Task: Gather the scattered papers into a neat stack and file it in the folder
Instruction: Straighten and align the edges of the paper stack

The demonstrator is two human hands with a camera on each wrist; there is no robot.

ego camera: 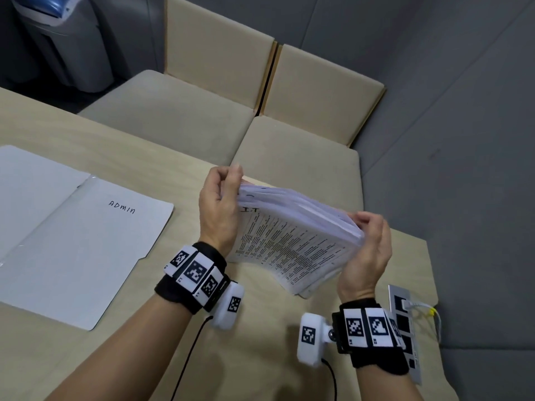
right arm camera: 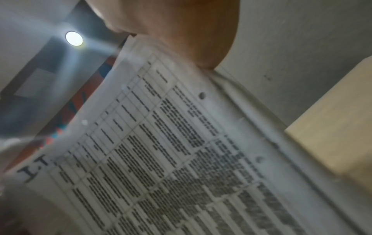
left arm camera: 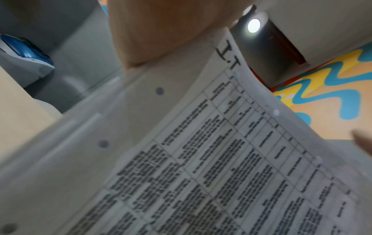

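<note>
A stack of printed papers (ego camera: pixel 292 241) stands on its lower edge on the table, tilted toward me, its front sheet marked "I.T" at the top. My left hand (ego camera: pixel 223 195) grips the stack's left side and my right hand (ego camera: pixel 369 241) grips its right side, fingers curled over the top edge. Both wrist views show the printed front sheet (left arm camera: pixel 221 159) (right arm camera: pixel 161 151) close up, with part of a hand above it. An open white folder (ego camera: pixel 81 241) with "ADMIN" written on it lies flat on the table to the left.
The beige table (ego camera: pixel 246 357) ends just right of my right wrist, where a silver socket panel (ego camera: pixel 405 322) with a plugged cable sits. Two beige chairs (ego camera: pixel 202 111) stand behind the table. A grey bin with a blue lid (ego camera: pixel 58 33) is at the far left.
</note>
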